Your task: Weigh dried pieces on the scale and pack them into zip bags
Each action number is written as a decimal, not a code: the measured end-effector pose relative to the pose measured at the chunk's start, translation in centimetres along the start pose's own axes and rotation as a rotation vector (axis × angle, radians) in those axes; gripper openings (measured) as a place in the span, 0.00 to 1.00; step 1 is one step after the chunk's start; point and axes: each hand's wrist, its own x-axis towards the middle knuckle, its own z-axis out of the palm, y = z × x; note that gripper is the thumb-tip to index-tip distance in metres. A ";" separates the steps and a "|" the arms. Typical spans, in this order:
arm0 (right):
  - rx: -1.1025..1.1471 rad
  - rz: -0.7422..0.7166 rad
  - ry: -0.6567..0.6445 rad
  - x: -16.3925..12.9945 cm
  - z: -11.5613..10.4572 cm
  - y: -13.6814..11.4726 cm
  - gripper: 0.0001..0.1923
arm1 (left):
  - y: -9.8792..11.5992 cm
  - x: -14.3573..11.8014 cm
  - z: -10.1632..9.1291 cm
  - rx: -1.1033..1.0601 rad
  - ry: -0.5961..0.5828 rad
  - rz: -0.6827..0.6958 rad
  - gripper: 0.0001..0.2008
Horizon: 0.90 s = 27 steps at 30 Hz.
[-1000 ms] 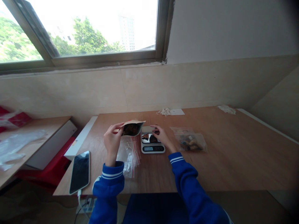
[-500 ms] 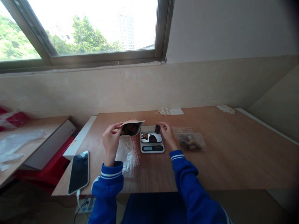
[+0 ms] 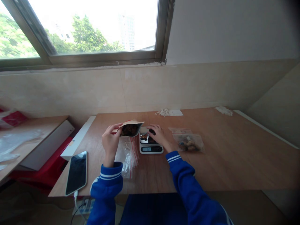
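An open pouch [image 3: 138, 129], paper outside and silvery inside, is pinched at its left edge by my left hand [image 3: 110, 140]. Dark brown dried pieces show inside its mouth. Beside it lies a small digital kitchen scale [image 3: 151, 150] with a shiny plate and a lit display. My right hand [image 3: 161, 137] is over the plate's right side, its fingers closed on a dark dried piece [image 3: 152, 132]. On the plate rests a brown dried piece [image 3: 143, 137]; a darker one [image 3: 152, 140] is partly hidden by my right hand.
Clear zip bags [image 3: 127, 156] lie left of the scale. A zip bag of brown pieces [image 3: 189, 143] lies to its right. A phone [image 3: 76, 173] with a cable rests at the table's left edge. Pale shreds [image 3: 164, 112] and white paper [image 3: 175, 112] lie at the back.
My right hand has moved left over the scale plate, carrying the dark dried piece from the plate's right corner toward its middle. My left hand and the pouch stay nearly still.
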 end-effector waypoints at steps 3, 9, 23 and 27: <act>-0.077 -0.059 -0.129 0.0 0.5 -2.0 0.10 | 0.1 -0.1 0.0 0.007 -0.001 -0.001 0.12; -0.059 0.073 -0.029 1.0 -0.6 -3.4 0.09 | 0.0 -0.4 -0.2 -0.019 -0.025 -0.006 0.12; 0.288 -0.373 -0.174 -2.5 -3.2 -15.7 0.24 | 0.9 -2.7 -0.3 0.023 0.003 -0.095 0.09; 0.172 -0.303 -0.230 -0.5 0.7 -14.0 0.24 | 0.9 -3.6 -0.2 0.067 0.058 -0.126 0.10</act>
